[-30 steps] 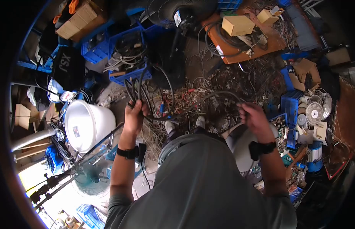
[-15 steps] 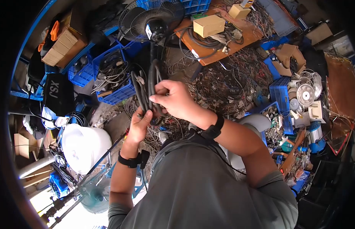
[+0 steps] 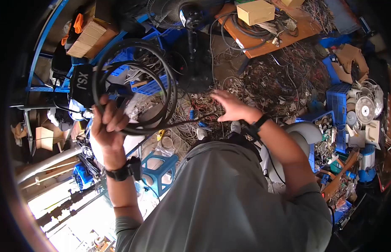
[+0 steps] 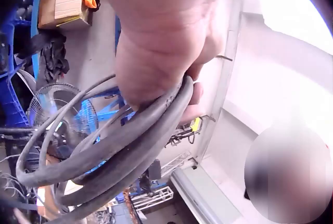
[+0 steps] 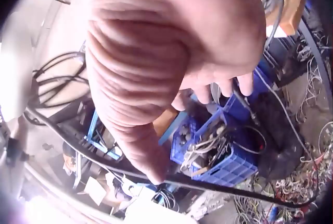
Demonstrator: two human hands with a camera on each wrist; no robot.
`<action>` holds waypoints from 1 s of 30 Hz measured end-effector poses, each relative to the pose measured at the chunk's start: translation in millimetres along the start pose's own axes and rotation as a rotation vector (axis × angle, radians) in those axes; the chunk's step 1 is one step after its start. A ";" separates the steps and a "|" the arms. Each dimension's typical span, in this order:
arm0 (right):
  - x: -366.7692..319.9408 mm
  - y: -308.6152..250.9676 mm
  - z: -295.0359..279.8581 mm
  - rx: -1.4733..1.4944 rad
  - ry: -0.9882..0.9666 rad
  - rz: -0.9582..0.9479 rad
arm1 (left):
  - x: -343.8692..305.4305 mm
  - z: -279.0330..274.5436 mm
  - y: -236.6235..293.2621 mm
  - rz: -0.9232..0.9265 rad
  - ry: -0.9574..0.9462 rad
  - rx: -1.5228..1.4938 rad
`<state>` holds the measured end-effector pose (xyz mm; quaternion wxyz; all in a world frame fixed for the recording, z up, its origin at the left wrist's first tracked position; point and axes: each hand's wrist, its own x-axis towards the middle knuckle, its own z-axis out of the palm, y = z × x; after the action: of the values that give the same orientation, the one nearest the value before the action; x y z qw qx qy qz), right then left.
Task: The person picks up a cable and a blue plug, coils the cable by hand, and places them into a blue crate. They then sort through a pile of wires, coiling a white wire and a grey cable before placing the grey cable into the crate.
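My left hand (image 3: pixel 109 126) is raised at the left in the head view, its fingers curled round a coil of thick black cable (image 4: pixel 104 152). Several loops stand up and out beyond the fingers. From the coil a single length of cable (image 5: pixel 223 185) trails to the right and sags over the floor. My right hand (image 3: pixel 237 110) is near that length, fingers spread and thumb held apart. In the right wrist view the thumb tip overlaps the cable, while the other fingers point away from it and grip nothing.
A black pedestal fan (image 3: pixel 191 19) stands ahead, beside blue crates (image 3: pixel 155 86) of cables. Scrap wire (image 3: pixel 271 80) covers the floor. At the right are a crate (image 3: pixel 338 101) of parts and a grey-white rounded object (image 3: pixel 305 133); a blue stool (image 3: pixel 159 166) is at the left.
Both hands were apart, then came together at the bundled cable. Now the left hand has moved left with the loops opened wide, and the right hand has let go and moved right.
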<state>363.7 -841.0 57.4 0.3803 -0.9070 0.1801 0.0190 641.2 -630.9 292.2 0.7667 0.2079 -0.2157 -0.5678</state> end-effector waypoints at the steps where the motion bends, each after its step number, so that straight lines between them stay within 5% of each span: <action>1: 8.7 -0.6 16.8 -0.061 0.007 -0.048 | -3.0 10.9 8.5 0.005 -0.034 -0.055; 3: 30.1 22.6 53.3 0.064 -0.044 -0.324 | -12.4 19.1 32.4 0.040 -0.122 -0.066; 5: 33.0 25.0 65.7 0.175 -0.397 -0.268 | -23.1 41.0 54.0 0.127 -0.079 -0.050; 7: 12.4 24.4 54.3 0.152 -0.550 0.052 | -34.8 60.7 79.9 0.233 -0.076 -0.066; 9: -10.1 70.6 66.3 0.044 -0.520 0.031 | -55.9 63.7 116.7 0.361 -0.048 -0.061; 11: -35.0 102.4 64.4 0.071 -0.514 0.239 | -72.8 56.0 139.0 0.426 -0.071 -0.004; 15: -40.0 117.0 14.8 0.047 -0.293 0.395 | -102.6 7.0 145.2 0.439 0.058 0.493; 17: -23.3 99.8 -31.1 0.022 -0.187 0.434 | -108.1 -20.9 116.8 0.368 0.336 0.618; 18: -11.5 118.7 -27.7 0.207 0.045 0.291 | -103.6 -32.0 97.0 0.283 0.434 0.755; 20: 7.4 34.3 -80.9 0.712 0.254 0.518 | -86.1 -40.2 54.6 0.077 0.574 0.717; 23: 34.9 -32.3 -107.1 1.367 0.079 0.242 | -59.2 -72.1 -6.0 -0.076 0.465 0.620; 27: 57.8 -166.5 -107.8 1.752 0.222 0.137 | -18.5 -82.0 -74.8 -0.068 0.345 0.385; 29: 67.4 -200.3 -88.1 1.495 0.309 0.015 | -7.7 -101.6 -94.6 -0.065 0.340 0.188; 30: 73.0 -204.3 -74.0 1.087 0.349 -0.007 | -0.5 -87.3 -96.2 -0.074 0.344 0.188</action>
<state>494.0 -783.4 237.0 0.7567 -0.5714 0.2212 -0.2278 615.4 -649.9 166.3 0.7482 0.3801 -0.1261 -0.5289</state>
